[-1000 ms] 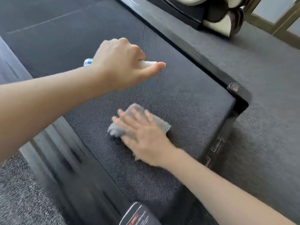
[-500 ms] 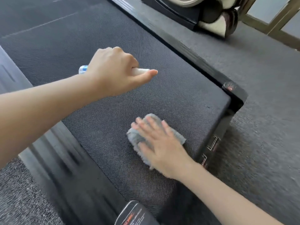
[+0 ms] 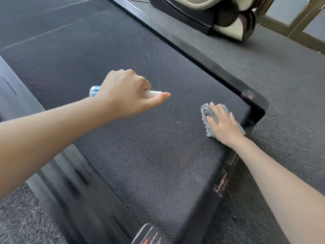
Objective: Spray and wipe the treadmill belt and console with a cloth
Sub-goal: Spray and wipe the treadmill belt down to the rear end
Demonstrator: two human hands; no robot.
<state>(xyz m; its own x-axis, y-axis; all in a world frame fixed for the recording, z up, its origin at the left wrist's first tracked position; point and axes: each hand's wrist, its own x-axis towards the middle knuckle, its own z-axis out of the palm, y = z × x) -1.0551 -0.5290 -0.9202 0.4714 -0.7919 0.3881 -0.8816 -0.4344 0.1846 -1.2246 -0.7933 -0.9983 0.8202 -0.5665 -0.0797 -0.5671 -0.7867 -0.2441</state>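
The dark textured treadmill belt (image 3: 140, 155) fills the middle of the view. My right hand (image 3: 223, 124) lies flat with straight fingers on a crumpled grey cloth (image 3: 206, 111), pressing it onto the belt near the belt's rear right corner. Above the belt's middle, my left hand (image 3: 128, 94) grips a small white spray bottle (image 3: 94, 90) with a blue-patterned end; its white tip pokes out beside my thumb. The console is out of view.
Black side rails (image 3: 202, 55) frame the belt, and a rear end cap (image 3: 255, 101) sits at the right corner. Grey carpet (image 3: 281, 76) surrounds the treadmill. A black and cream machine base (image 3: 219, 20) stands at the top right. A labelled black part (image 3: 151, 235) is at the bottom edge.
My right hand has slid the cloth across the belt from near its middle toward the right rear corner. My left hand with the bottle has kept its place over the belt.
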